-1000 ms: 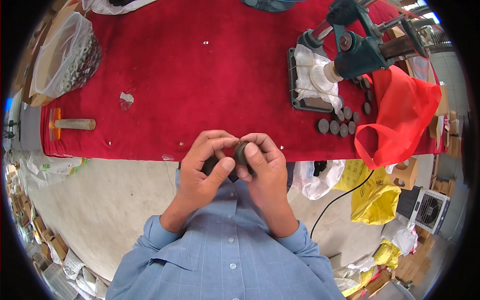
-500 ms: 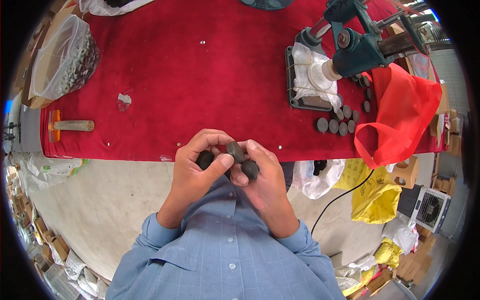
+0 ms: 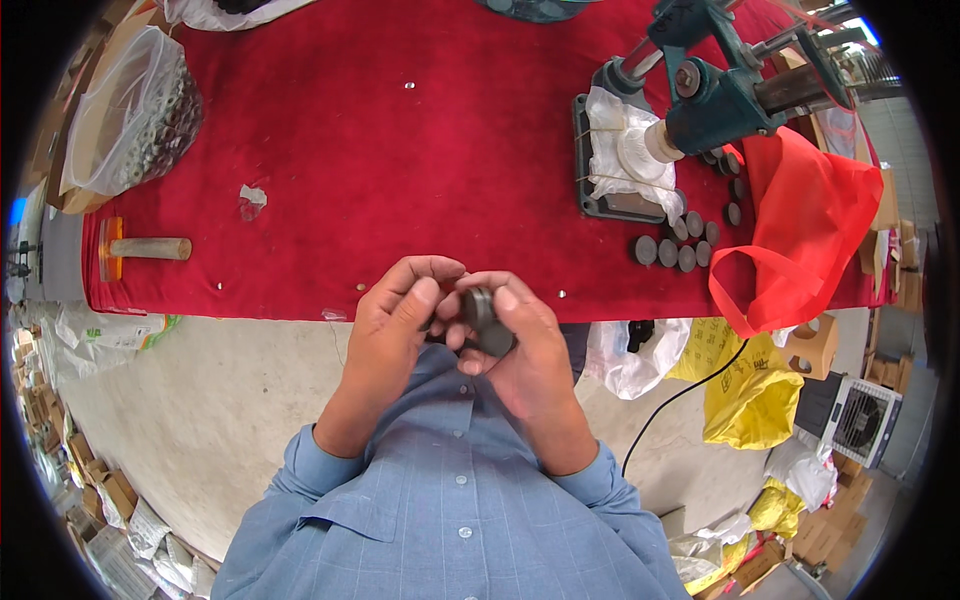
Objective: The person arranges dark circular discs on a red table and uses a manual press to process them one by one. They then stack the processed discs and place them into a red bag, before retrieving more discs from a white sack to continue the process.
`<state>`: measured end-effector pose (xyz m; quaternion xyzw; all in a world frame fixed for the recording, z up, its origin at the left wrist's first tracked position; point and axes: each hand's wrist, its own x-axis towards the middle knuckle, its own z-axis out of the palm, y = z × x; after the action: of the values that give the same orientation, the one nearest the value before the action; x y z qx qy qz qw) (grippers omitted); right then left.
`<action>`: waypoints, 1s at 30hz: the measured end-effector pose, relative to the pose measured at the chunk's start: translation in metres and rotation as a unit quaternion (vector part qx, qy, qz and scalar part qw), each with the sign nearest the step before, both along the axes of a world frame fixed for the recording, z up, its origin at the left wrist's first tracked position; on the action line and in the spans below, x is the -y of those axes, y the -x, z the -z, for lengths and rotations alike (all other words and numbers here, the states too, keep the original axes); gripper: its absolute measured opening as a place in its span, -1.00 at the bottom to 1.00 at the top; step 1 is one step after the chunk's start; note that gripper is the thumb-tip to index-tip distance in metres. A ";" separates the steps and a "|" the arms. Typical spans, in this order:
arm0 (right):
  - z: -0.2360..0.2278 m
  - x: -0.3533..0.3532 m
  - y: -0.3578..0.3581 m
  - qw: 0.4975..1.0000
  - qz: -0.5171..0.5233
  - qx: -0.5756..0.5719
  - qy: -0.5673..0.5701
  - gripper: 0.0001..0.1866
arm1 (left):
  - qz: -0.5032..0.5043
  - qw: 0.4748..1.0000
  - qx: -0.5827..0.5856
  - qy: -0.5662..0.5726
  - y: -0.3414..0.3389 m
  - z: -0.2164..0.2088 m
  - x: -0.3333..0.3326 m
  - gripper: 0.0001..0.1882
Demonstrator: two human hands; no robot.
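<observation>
Both my hands are close together at the near edge of the red-covered table [image 3: 400,180], with the teal press [image 3: 705,112] well off to the right, the red bag [image 3: 815,240] beyond it and loose dark discs [image 3: 668,253] lying near both. My right hand [image 3: 525,345] is closed round at least two held discs [image 3: 495,340], pinched by thumb and fingers. My left hand [image 3: 388,320] is curled, fingertips close to them; blur and bent fingers keep me from telling whether it has one too. Gripped at different angles, the discs could slide against each other, and a nudge from my left fingertips might send one off the table's front. The upper disc [image 3: 477,306] stands nearly on edge, flat sides left and right, its broad axis running away from me; the lower disc shows its face upward.
</observation>
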<state>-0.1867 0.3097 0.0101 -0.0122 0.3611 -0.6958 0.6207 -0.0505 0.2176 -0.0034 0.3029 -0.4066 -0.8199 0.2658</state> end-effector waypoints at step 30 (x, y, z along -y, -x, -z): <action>0.003 -0.015 0.030 0.700 -0.039 -0.710 0.061 -0.45 | 0.073 0.990 0.001 0.122 -0.009 -0.013 0.008 -0.67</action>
<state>-0.2165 0.3245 0.0075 -0.5546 0.6507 -0.4766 0.2045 -0.0415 0.2097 0.0099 0.2384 -0.5247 -0.7812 0.2399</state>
